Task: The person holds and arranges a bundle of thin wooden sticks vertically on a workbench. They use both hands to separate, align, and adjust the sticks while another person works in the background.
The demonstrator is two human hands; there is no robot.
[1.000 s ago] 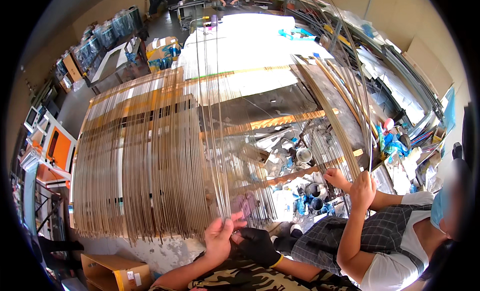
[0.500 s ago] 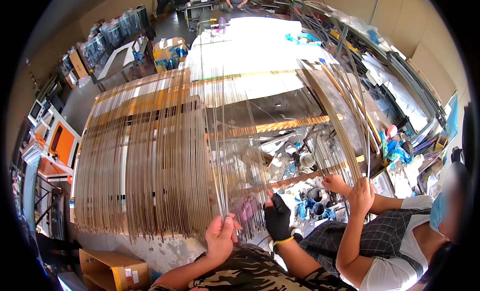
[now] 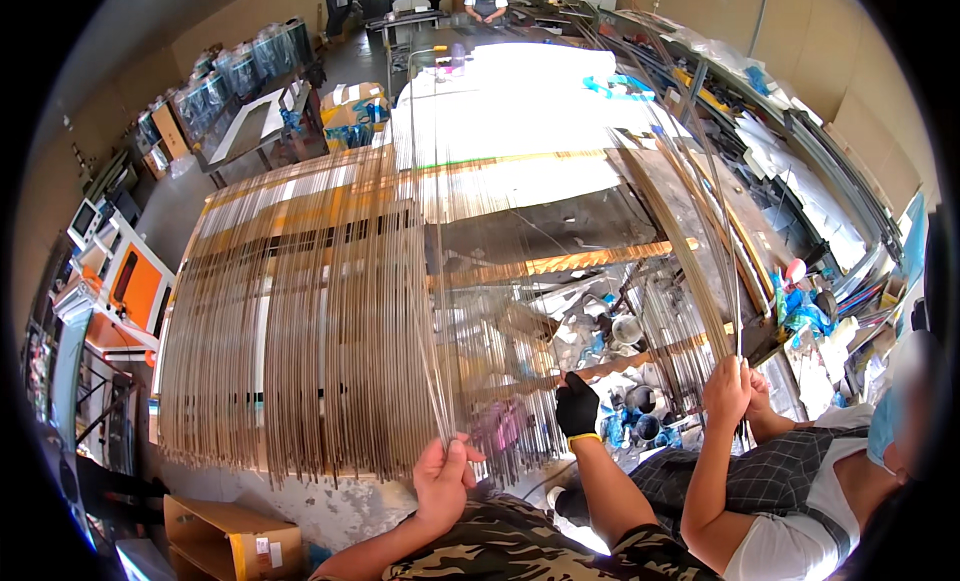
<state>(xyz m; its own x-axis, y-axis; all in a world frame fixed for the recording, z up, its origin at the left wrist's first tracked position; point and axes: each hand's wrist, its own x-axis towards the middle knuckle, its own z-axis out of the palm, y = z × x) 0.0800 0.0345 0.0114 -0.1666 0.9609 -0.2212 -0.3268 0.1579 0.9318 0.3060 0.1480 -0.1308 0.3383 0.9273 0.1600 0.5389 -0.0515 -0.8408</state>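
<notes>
My left hand (image 3: 445, 481), bare, is closed on the lower ends of a few long thin rods (image 3: 436, 381) that stretch away from me. To its right, a black fingerless glove with a yellow cuff covers my right hand (image 3: 579, 406). Its fingers are curled and bare at the tips, beside sparser thin rods (image 3: 515, 351); whatever is between them is too small to make out. A dense row of brownish thin rods (image 3: 330, 331) lies side by side on a frame at the left. At the right, a co-worker's hands (image 3: 730, 389) hold upright thin rods.
Wavy-edged wooden slats (image 3: 560, 260) cross the frame, with cluttered cups and blue scraps (image 3: 640, 411) below. A bright white sheet (image 3: 500, 96) covers the far end. An open cardboard box (image 3: 235, 541) stands at lower left. Shelving with long profiles (image 3: 800, 171) lines the right.
My right hand has moved right and farther away, along the sparse rods. My left hand stays closed on its rods. The co-worker's two hands have come together on the upright rods.
</notes>
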